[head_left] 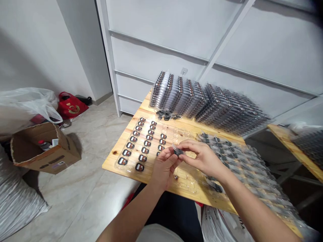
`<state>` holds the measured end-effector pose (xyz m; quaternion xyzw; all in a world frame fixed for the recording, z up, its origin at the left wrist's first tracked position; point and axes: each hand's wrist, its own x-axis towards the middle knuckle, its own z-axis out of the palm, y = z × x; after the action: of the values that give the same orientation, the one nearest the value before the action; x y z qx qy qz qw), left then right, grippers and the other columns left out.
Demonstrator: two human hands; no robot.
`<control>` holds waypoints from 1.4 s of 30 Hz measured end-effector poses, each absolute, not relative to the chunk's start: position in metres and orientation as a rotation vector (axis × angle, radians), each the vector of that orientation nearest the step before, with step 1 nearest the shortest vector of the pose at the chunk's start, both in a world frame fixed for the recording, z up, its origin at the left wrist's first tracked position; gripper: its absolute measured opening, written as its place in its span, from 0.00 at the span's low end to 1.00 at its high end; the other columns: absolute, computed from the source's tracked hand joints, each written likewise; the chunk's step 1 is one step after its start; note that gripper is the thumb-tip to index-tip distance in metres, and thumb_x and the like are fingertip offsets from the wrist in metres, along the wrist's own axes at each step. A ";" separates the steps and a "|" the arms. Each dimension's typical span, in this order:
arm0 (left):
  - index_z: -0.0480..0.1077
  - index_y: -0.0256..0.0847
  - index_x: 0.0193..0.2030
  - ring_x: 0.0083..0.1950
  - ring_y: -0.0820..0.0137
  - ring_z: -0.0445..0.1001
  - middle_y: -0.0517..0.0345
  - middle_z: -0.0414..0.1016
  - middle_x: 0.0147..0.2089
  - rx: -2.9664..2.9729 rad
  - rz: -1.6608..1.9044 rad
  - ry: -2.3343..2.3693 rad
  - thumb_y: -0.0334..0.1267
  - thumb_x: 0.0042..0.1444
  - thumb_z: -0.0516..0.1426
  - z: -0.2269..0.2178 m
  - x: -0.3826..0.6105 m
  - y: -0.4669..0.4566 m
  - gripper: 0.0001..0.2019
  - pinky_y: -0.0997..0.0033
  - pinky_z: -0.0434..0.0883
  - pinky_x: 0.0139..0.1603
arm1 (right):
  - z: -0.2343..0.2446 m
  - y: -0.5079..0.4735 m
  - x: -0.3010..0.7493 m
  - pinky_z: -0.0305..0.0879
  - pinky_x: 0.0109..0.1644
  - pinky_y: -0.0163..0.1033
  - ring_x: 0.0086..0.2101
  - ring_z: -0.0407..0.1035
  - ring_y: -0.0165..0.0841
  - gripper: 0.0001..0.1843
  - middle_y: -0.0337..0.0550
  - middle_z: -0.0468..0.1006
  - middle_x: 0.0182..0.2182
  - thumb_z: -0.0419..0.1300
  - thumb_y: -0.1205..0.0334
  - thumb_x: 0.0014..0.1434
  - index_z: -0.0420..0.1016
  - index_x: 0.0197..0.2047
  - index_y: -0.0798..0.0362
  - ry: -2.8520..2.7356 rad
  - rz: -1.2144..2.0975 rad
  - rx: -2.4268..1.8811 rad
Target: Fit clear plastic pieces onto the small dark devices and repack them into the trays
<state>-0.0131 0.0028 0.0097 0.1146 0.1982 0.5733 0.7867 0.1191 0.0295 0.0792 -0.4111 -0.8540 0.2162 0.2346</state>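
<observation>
Above the wooden table, my left hand [164, 166] and my right hand [199, 156] meet, both closed on one small dark plastic piece [178, 152] with a bit of clear film on it. Its exact kind is too small to tell. Beneath and left of my hands lies a clear plastic tray [131, 158] with rows of small dark oval devices [140, 167] bearing white and orange faces. Right of my hands, another clear tray holds similar dark pieces in clear wrapping [232, 151]. Some tray pockets under my hands are partly hidden.
Tall stacks of filled clear trays [181, 94] line the table's back edge. Several loose dark pieces [166, 115] lie before them. An open cardboard box [47, 148] and a red bag [72, 107] stand on the floor at left. A second wooden table [292, 148] is at right.
</observation>
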 end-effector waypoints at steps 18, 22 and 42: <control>0.70 0.36 0.33 0.36 0.75 0.73 0.59 0.73 0.33 0.323 1.199 0.546 0.32 0.40 0.65 0.015 0.000 -0.003 0.12 0.77 0.71 0.42 | 0.082 0.014 0.135 0.64 0.44 0.33 0.39 0.67 0.29 0.11 0.44 0.72 0.38 0.57 0.72 0.54 0.71 0.42 0.55 -2.344 0.478 -1.061; 0.70 0.37 0.34 0.38 0.75 0.73 0.59 0.74 0.34 0.376 1.113 0.523 0.33 0.41 0.65 0.023 0.037 -0.005 0.11 0.78 0.71 0.43 | 0.089 -0.002 0.169 0.64 0.41 0.33 0.37 0.67 0.30 0.11 0.43 0.72 0.37 0.58 0.73 0.50 0.71 0.39 0.56 -2.284 0.383 -1.273; 0.65 0.34 0.44 0.53 0.62 0.59 0.47 0.63 0.50 2.481 0.547 0.517 0.33 0.53 0.54 0.019 0.220 0.032 0.11 0.58 0.61 0.55 | 0.002 0.027 0.425 0.53 0.46 0.39 0.40 0.62 0.37 0.11 0.44 0.72 0.34 0.62 0.72 0.45 0.72 0.36 0.58 -2.359 0.101 -1.777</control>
<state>0.2202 0.0323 0.0194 0.9211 0.1918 0.2029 0.2712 0.4255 0.0275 0.0018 -0.5988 -0.7947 0.0340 0.0930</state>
